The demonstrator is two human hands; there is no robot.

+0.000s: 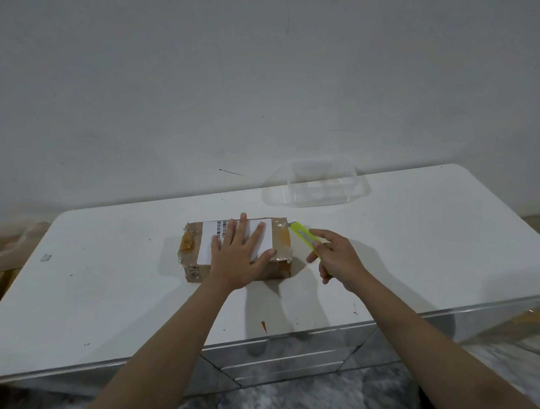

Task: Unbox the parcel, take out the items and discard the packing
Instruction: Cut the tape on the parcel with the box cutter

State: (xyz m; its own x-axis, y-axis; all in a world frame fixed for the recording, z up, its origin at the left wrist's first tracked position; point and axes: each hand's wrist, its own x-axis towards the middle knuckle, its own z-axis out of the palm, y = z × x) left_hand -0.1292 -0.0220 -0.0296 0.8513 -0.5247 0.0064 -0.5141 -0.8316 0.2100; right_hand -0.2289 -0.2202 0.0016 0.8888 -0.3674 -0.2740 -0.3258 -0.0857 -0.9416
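Note:
A small brown cardboard parcel (pixel 191 256), taped shut and bearing a white barcode label, lies in the middle of the white table (pixel 112 289). My left hand (pixel 238 257) presses flat on its top with the fingers spread. My right hand (pixel 336 255) grips a yellow-green utility knife (pixel 302 233) just right of the parcel. The knife's tip points at the parcel's far right top corner.
A clear plastic container (pixel 321 184) stands at the back of the table, right of centre. A small orange scrap (pixel 263 325) lies near the table's front edge. Crumpled plastic and cardboard (pixel 7 253) sit on the floor at the left.

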